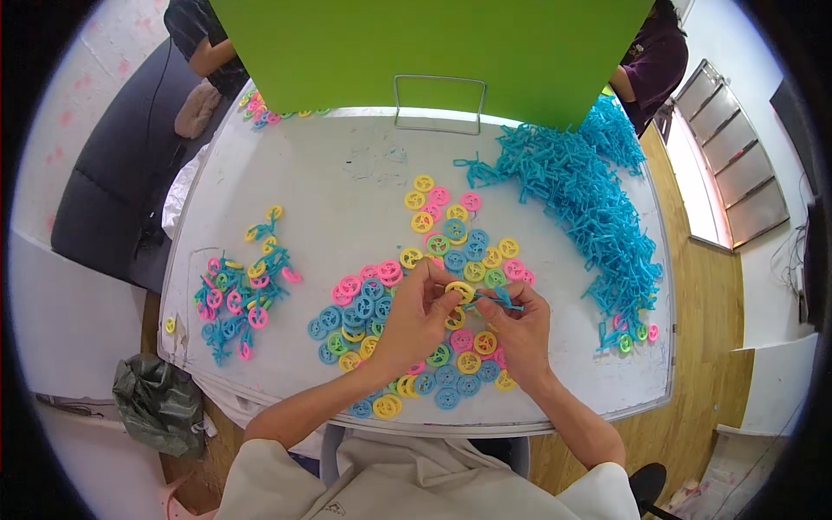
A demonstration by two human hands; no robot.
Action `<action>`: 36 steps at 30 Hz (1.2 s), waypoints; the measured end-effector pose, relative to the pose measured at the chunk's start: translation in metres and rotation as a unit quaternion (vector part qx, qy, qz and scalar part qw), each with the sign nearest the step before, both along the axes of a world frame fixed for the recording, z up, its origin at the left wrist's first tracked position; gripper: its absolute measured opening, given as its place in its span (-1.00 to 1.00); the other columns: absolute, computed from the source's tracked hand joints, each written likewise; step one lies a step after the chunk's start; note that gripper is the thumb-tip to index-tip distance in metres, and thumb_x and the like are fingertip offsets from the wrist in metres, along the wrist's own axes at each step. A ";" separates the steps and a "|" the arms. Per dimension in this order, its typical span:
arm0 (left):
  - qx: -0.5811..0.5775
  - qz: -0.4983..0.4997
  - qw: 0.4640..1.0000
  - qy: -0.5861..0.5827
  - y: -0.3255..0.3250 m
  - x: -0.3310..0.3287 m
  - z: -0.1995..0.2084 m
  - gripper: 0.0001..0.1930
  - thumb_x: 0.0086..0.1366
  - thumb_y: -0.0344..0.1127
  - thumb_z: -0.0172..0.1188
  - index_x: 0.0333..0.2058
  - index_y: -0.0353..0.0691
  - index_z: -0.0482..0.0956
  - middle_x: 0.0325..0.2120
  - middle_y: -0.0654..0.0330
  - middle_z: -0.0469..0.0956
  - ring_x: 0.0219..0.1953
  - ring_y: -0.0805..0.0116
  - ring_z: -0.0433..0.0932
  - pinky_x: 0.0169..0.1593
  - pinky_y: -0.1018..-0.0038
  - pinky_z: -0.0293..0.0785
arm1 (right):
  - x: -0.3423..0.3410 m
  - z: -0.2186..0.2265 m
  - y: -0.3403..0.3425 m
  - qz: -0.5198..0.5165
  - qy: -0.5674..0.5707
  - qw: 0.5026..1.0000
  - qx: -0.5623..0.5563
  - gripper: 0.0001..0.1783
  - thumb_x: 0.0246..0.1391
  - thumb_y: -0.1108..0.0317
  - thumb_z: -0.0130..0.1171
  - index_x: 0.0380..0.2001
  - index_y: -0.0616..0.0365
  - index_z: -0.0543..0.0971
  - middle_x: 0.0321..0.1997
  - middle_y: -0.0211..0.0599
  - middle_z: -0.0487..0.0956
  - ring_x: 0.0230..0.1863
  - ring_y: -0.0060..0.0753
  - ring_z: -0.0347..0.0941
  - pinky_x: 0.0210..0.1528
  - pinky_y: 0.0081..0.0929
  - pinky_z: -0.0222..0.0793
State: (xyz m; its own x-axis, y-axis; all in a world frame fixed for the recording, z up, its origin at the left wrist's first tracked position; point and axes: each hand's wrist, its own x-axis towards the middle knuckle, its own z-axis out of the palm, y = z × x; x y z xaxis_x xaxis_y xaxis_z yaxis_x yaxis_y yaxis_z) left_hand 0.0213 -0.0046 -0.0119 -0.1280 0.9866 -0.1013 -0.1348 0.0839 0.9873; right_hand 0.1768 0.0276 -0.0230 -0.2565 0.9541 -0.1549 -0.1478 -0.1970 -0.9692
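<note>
Over the middle of a white table, my left hand point(423, 312) pinches a yellow spoked plastic wheel point(459, 292) between thumb and fingers. Just right of it, my right hand point(520, 333) grips a small blue plastic stick part point(500, 300), its end close against the wheel. Whether the two are joined I cannot tell. Beneath and around both hands lie loose wheels point(446, 374) in blue, yellow, pink and green. To the left is a small pile of blue parts with wheels on them point(232, 299).
A large heap of blue stick parts point(576, 191) covers the table's right side. A green panel point(433, 52) with a wire handle point(440, 132) stands at the back. Other people sit at the far left point(212, 56) and far right point(652, 65). A dark plastic bag point(156, 403) is at the lower left.
</note>
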 end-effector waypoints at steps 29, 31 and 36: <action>0.009 0.040 0.998 -0.054 -0.004 0.002 0.014 -0.76 0.33 -0.46 0.04 -0.06 -0.43 0.43 -0.14 0.08 0.52 -0.21 0.37 0.60 -0.12 0.50 0.59 | 0.008 0.015 0.012 0.038 -0.095 0.994 0.041 -0.89 0.02 0.45 0.27 -0.34 0.23 0.63 -0.53 -0.50 0.56 -0.58 -0.84 0.28 -0.57 -0.78 0.14; 0.032 0.041 0.998 -0.029 -0.005 0.002 0.013 -0.76 0.32 -0.47 0.05 -0.07 -0.43 0.43 -0.15 0.08 0.53 -0.22 0.37 0.60 -0.13 0.50 0.59 | 0.008 0.014 0.012 0.048 -0.113 0.992 0.035 -0.89 0.03 0.47 0.26 -0.34 0.23 0.62 -0.50 -0.46 0.57 -0.55 -0.82 0.33 -0.54 -0.79 0.21; 0.050 0.028 0.995 0.078 -0.007 0.001 0.007 -0.79 0.32 -0.49 0.04 -0.09 -0.43 0.44 -0.22 0.08 0.56 -0.18 0.40 0.59 -0.12 0.50 0.58 | 0.002 0.016 0.006 0.021 -0.112 0.988 0.105 -0.90 0.05 0.47 0.23 -0.35 0.26 0.61 -0.50 -0.46 0.57 -0.53 -0.80 0.36 -0.51 -0.79 0.23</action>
